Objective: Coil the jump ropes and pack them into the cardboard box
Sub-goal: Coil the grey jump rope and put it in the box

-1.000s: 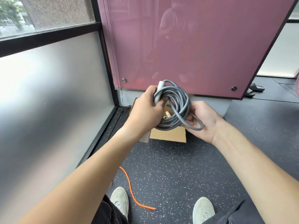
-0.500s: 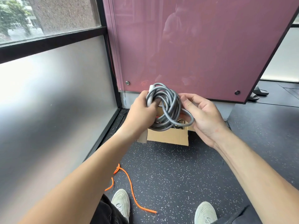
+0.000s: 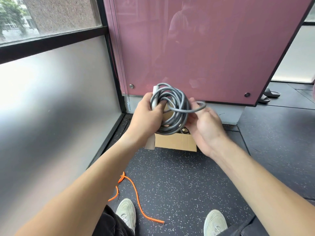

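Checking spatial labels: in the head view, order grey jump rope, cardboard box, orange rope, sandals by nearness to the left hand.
1. grey jump rope, gripped in the left hand.
2. cardboard box, just below.
3. orange rope, floor by the feet.
4. sandals, far right.

right hand (image 3: 204, 126): drawn back from the coil's side | grey jump rope (image 3: 172, 114): one loop now pulled out rightward, clear of the bundle
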Demonstrator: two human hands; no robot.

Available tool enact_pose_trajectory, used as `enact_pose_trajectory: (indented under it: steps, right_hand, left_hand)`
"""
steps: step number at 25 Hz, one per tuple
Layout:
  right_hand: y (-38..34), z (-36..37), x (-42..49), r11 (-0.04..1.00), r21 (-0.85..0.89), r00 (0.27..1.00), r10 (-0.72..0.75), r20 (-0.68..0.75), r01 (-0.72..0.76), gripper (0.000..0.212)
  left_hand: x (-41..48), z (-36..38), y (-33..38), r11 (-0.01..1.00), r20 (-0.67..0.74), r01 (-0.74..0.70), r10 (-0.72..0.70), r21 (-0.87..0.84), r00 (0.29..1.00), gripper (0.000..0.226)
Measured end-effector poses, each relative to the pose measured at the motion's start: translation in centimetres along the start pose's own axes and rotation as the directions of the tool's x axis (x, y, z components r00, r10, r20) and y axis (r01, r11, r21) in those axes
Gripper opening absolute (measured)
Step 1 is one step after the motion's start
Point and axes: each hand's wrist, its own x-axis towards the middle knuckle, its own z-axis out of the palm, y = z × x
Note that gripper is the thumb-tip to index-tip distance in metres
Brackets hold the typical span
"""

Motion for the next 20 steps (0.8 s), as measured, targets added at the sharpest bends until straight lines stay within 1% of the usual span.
enact_pose_trajectory:
  steps: [1,3,6,8,9,10,11,12,13,14,15,16,18,20]
  right_hand:
    - [0.0,0.2,0.1,0.995,0.084,0.998,0.06,0.014,-0.061,0.025]
    - [-0.1,0.3,0.2,0.971,0.193,0.989,0.129,0.077,-0.142,0.014]
    - [0.3,0.2,0.2,0.936,0.267,0.968,0.194,0.157,-0.231,0.023]
    - [0.6,0.0,0.1,0.876,0.403,0.957,0.187,0.221,-0.265,0.036]
    - [0.6,0.2,0.0,0.836,0.478,0.952,0.16,0.26,-0.271,0.04]
    - [0.8,0.5,-0.1,0.82,0.511,0.95,0.12,0.287,-0.258,0.041]
    - [1.0,0.9,-0.3,0.853,0.479,0.955,0.073,0.287,-0.209,0.039]
    - [1.3,1.3,-0.4,0.912,0.389,0.967,0.032,0.251,-0.131,0.037]
    - [1.5,1.8,-0.6,0.958,0.284,0.981,-0.019,0.194,-0.038,0.04]
    - [1.7,2.2,-0.6,0.979,0.202,0.99,-0.065,0.122,0.039,0.05]
    - [1.9,2.4,-0.7,0.984,0.153,0.993,-0.1,0.07,0.088,0.059]
    - [1.9,2.4,-0.7,0.984,0.119,0.989,-0.139,0.044,0.133,0.06]
    - [1.6,2.3,-1.0,0.969,-0.004,0.968,-0.248,0.029,0.248,0.047]
    - [1.5,2.1,-1.0,0.913,-0.204,0.934,-0.358,0.017,0.354,0.034]
  left_hand:
    - [-0.2,0.4,0.0,1.0,0.021,-0.016,0.016,0.001,1.0,0.007]
    - [-0.4,1.0,0.0,1.0,0.035,-0.024,0.024,-0.005,0.999,0.01]
    - [-0.3,1.2,-0.1,1.0,-0.01,0.004,-0.004,-0.014,1.0,0.014]
    - [-0.1,1.2,0.1,0.999,-0.052,0.033,-0.033,-0.009,0.998,0.014]
    - [0.0,1.2,0.3,0.999,-0.074,0.04,-0.039,0.015,0.997,0.014]
    - [0.0,1.2,0.4,0.998,-0.093,0.045,-0.041,0.037,0.995,0.014]
    - [0.1,1.2,0.4,0.998,-0.107,0.046,-0.042,0.043,0.993,0.014]
    - [0.1,1.2,0.3,0.998,-0.117,0.044,-0.039,0.04,0.992,0.013]
    - [0.1,1.2,0.2,0.999,-0.12,0.035,-0.03,0.041,0.992,0.011]
    - [0.0,1.2,0.1,0.998,-0.12,0.02,-0.013,0.053,0.993,0.01]
    - [-0.1,1.2,0.1,0.998,-0.114,0.009,-0.002,0.063,0.993,0.01]
    - [-0.3,1.2,0.1,0.998,-0.108,0.006,0.001,0.057,0.994,0.011]
    - [-0.3,1.2,0.4,1.0,-0.099,0.016,-0.015,0.009,0.995,0.01]
    - [-0.3,1.3,0.6,0.999,-0.087,0.039,-0.041,-0.024,0.995,0.012]
